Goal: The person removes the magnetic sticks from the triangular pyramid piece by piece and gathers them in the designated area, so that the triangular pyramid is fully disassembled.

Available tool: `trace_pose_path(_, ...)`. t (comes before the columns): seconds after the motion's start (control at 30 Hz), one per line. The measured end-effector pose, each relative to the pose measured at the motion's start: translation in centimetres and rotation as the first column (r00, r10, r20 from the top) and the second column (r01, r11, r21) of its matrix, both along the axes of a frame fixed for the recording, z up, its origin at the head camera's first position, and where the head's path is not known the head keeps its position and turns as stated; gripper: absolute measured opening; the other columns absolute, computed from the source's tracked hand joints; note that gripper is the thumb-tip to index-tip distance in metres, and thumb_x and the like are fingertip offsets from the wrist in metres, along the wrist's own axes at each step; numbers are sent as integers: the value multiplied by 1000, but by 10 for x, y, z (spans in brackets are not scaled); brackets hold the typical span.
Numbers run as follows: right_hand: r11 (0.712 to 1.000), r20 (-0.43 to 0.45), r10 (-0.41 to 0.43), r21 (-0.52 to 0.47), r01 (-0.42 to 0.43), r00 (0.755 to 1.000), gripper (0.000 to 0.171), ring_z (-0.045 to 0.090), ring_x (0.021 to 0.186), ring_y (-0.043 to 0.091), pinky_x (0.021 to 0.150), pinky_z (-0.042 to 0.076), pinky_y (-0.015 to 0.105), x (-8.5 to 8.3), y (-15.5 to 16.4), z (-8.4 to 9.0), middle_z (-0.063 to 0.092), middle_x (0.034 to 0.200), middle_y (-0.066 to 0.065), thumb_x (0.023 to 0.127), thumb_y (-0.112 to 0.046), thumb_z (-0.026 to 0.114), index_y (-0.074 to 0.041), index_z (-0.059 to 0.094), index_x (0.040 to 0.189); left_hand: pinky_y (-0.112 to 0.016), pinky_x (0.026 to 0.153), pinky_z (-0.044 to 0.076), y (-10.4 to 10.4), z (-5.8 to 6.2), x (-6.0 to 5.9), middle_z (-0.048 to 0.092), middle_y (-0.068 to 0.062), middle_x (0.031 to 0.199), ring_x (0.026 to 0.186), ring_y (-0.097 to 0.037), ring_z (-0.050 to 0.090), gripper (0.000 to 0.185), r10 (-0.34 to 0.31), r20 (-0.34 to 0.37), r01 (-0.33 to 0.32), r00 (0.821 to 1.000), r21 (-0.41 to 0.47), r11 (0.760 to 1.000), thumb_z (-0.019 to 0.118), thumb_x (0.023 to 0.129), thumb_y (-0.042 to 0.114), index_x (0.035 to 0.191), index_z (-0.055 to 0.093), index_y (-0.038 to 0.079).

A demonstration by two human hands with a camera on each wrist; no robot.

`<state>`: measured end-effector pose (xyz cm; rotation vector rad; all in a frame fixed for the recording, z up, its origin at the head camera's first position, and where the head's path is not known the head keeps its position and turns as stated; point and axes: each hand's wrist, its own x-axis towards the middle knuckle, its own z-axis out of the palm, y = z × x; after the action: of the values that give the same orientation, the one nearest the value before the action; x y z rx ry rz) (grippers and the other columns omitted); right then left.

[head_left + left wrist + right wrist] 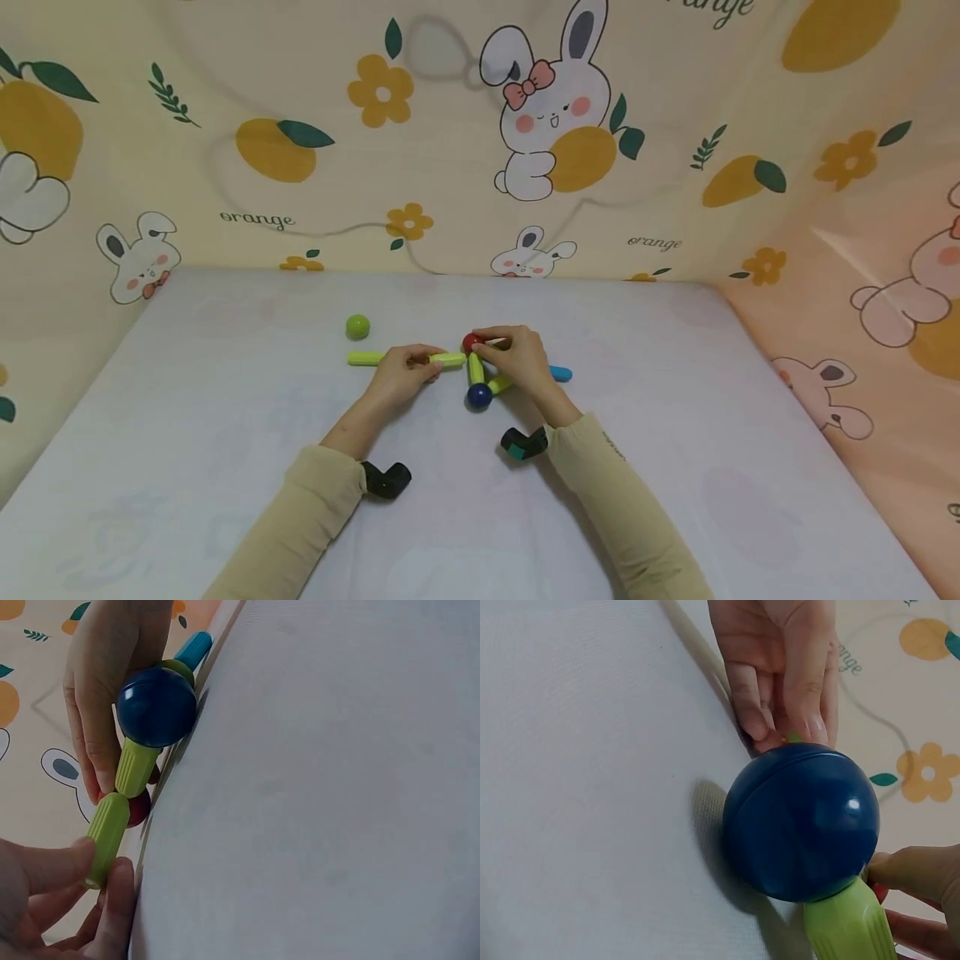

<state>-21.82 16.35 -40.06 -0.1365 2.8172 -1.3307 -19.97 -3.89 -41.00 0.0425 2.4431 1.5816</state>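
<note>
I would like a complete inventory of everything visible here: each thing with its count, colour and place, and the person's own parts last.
Table: 1, white, under the pieces
Printed cloth: count unclear, cream to peach, behind and beside the table
Green ball: 1, light green, on the table, back left
Dark blue ball: 1, dark blue, front of the joined pieces
Red ball: 1, red, behind the dark blue ball
Green sticks: 4, yellow-green, one leftmost, one near the red ball, two at the dark blue ball
Blue stick: 1, bright blue, rightmost
Wrist devices: 2, black, one per wrist
Sleeves: 2, beige, on both arms
Left hand: 1, bare, holding a green stick
Right hand: 1, bare, pinching the red ball
</note>
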Motion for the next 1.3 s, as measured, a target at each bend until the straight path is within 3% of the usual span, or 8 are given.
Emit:
trace_pose_path(0.67, 1000, 8, -8, 1, 8, 1000, 28, 68, 95, 20, 79, 52, 34, 0, 2, 1, 70, 113, 5, 86, -28, 73, -18, 73, 112, -23, 76, 49, -24, 8, 13, 59, -14, 110, 84, -14, 63, 30, -39, -12, 40, 999, 59, 997, 62, 93, 10, 122, 64, 7)
trace_pose_path(1.1, 1000, -19, 17, -3, -17, 1000, 28, 67, 97, 21, 82, 52, 36, 2, 2, 0, 69, 115, 7, 87, -26, 72, -16, 72, 113, -22, 76, 49, -48, 8, 16, 63, -16, 109, 86, -15, 64, 31, -68, -43, 70, 997, 30, 997, 62, 93, 12, 123, 62, 3)
trace_pose_path(1.3, 1000, -13, 13, -7, -13, 1000, 28, 67, 96, 21, 82, 51, 36, 2, 2, 2, 69, 115, 6, 87, -26, 72, -17, 72, 113, -20, 76, 51, -59, 8, 16, 62, -18, 110, 86, -14, 66, 33, -70, -24, 71, 997, 76, 995, 61, 93, 11, 125, 60, 1)
